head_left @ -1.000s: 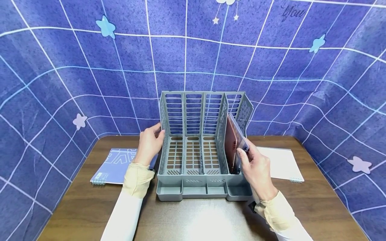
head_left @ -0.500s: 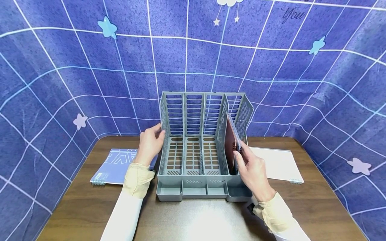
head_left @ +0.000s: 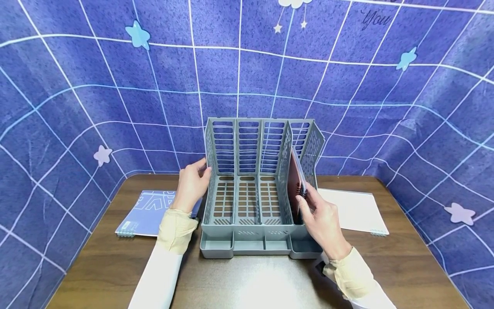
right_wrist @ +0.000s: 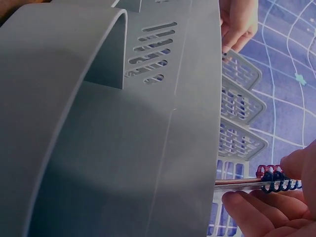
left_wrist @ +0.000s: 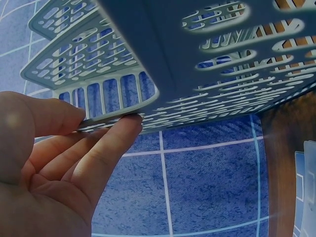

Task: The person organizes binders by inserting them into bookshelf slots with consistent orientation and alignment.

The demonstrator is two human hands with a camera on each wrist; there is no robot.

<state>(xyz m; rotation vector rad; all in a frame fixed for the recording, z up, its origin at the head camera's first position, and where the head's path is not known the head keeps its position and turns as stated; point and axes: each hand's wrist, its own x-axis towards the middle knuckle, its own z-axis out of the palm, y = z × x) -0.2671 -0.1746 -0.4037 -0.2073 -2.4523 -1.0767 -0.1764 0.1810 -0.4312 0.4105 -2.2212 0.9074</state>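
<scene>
Two spiral notebooks, a dark red notebook point(head_left: 294, 184) and a blue-coiled notebook point(head_left: 299, 167) just beside it, stand nearly upright in the far-right compartment point(head_left: 314, 146) of a grey desk organizer point(head_left: 264, 229), viewed by me at a distance through head and wrist cameras. With the organizer's middle as the clock's centre, the person's right hand point(head_left: 324, 216) is at 4 o'clock, thumb and fingers narrowed in a pinch at the coiled edge of the blue-coiled notebook; I cannot tell whether the grip takes in its red neighbour. At 9 o'clock, the left hand point(head_left: 191, 184) pinches the front edge of the organizer's outer wall, which I read as steadying it.

I judge the step in hand to be seating the blue-coiled notebook next to the red one. The next move, in my view, calls for settling it fully, then loosening the right hand's fingers without dragging the coils; the front lip hides whether its lower edge rests on the floor.

From the right hand, both notebooks extend toward 10 to 11 o'clock, their coils at the fingertips. A white notebook point(head_left: 359, 210) lies flat past 3 o'clock, a blue notebook point(head_left: 144, 216) just below 9.
</scene>
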